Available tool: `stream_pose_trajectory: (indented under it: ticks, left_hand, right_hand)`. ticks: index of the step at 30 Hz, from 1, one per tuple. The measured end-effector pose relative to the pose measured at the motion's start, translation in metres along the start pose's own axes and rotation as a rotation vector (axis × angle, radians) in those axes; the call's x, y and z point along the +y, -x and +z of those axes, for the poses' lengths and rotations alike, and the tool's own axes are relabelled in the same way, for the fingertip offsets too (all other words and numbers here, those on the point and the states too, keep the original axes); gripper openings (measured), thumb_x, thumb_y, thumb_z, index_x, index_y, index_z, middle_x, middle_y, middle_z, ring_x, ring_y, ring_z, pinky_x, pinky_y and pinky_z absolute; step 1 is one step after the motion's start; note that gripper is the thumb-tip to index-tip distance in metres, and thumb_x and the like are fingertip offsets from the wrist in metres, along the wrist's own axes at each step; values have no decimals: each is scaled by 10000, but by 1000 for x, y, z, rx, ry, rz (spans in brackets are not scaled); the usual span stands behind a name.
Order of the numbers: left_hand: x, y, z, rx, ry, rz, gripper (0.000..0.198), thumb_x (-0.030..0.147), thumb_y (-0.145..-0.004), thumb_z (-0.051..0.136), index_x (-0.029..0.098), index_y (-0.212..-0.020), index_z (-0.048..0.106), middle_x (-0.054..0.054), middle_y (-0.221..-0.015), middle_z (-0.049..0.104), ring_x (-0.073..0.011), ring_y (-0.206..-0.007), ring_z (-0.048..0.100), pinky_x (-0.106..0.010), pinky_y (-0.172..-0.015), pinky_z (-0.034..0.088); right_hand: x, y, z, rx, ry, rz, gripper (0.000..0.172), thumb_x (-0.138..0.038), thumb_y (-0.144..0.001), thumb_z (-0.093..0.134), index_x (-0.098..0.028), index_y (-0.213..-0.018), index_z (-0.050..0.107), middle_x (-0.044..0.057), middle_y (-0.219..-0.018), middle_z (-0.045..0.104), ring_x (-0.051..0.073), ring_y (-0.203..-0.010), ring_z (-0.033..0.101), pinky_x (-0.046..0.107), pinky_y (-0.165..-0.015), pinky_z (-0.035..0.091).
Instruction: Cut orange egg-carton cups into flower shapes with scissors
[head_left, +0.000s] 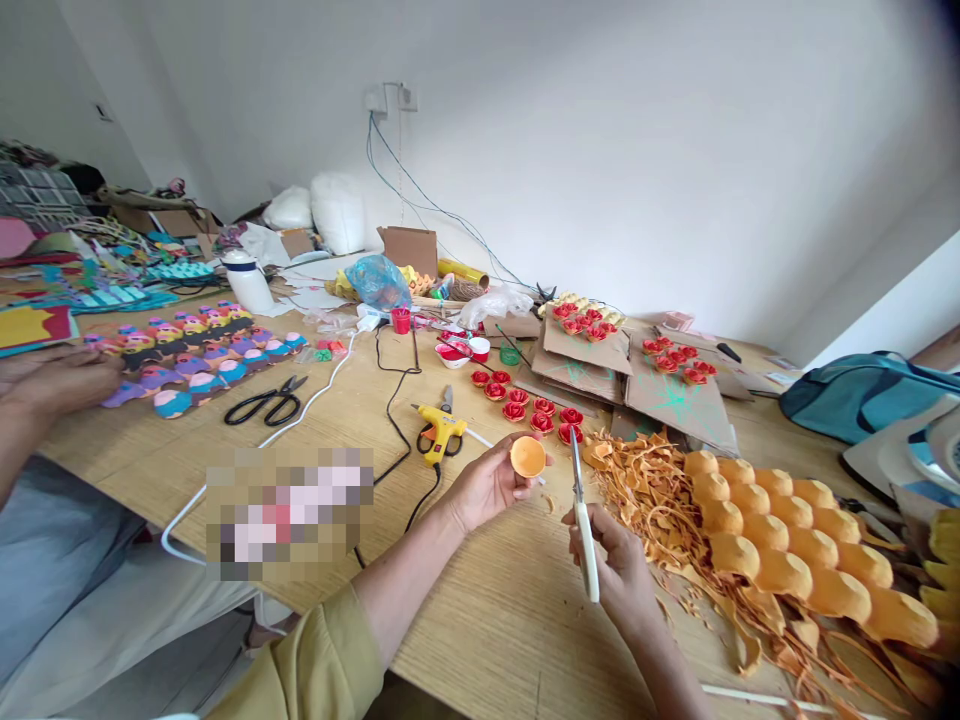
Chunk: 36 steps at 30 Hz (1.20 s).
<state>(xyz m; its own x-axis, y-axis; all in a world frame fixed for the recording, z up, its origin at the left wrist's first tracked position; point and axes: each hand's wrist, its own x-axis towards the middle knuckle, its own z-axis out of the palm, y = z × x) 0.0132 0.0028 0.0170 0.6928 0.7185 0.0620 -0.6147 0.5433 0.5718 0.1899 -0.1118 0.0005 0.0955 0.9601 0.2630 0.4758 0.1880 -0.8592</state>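
My left hand holds a small orange cup, which looks cut from an egg carton, with its hollow side facing me. In my right hand is a pair of white-handled scissors, blades pointing up and away, apart from the cup. Beyond both hands sit several red paper-like roses in rows on the table. To the right lies a heap of orange trimmings, beside an orange egg carton with its bumps upward.
A yellow glue gun lies left of my hands, near black-handled scissors and cables. Cardboard sheets carry more roses. At the left, another person's hand touches painted egg-carton pieces. A blue bag stands far right.
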Motion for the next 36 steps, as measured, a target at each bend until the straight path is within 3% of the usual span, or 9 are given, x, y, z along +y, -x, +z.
stream_pose_trajectory:
  ticks: [7, 14, 19, 25, 29, 36]
  left_hand:
    - [2, 0, 0, -3, -4, 7, 337, 361, -813, 711, 189, -1098, 662, -129, -991, 717, -140, -689, 628, -197, -555, 391]
    - [0, -2, -2, 3, -117, 75, 357, 331, -787, 741, 203, -1108, 648, -69, -974, 689, -144, -723, 662, -206, -570, 399]
    - [-3, -2, -4, 23, -224, 132, 440, 363, -763, 784, 170, -1127, 628, -45, -929, 655, -130, -722, 662, -200, -579, 419]
    - [-4, 0, -2, 80, -302, 151, 471, 377, -709, 831, 182, -1070, 598, -23, -891, 658, -119, -683, 670, -193, -576, 434]
    - [-6, 1, -1, 97, -323, 146, 486, 391, -685, 843, 194, -1042, 577, -10, -902, 649, -112, -670, 667, -195, -578, 440]
    - [-5, 3, 5, 99, -394, 148, 510, 387, -647, 864, 204, -1019, 567, 11, -928, 604, -106, -664, 659, -202, -574, 443]
  right_hand:
    - [0, 0, 0, -25, 45, 7, 266, -437, -899, 517, -196, -817, 592, 0, -694, 560, 155, -641, 512, 267, -587, 420]
    - [9, 1, 4, 0, 264, -151, 246, -319, -890, 530, -209, -672, 506, -6, -669, 530, 153, -663, 479, 277, -636, 390]
    - [12, 2, 5, 85, 379, -258, 225, -322, -909, 558, -216, -715, 517, -15, -657, 523, 152, -655, 465, 278, -652, 389]
    - [8, -1, 2, 83, 530, -389, 107, -292, -914, 552, -219, -836, 537, 5, -761, 588, 175, -723, 510, 327, -749, 380]
    - [5, -2, 1, 96, 596, -416, 102, -308, -908, 572, -219, -903, 524, 4, -790, 589, 177, -731, 526, 348, -784, 363]
    - [2, -3, -1, 140, 651, -430, 130, -321, -903, 565, -226, -841, 501, 0, -759, 582, 184, -719, 536, 337, -767, 347]
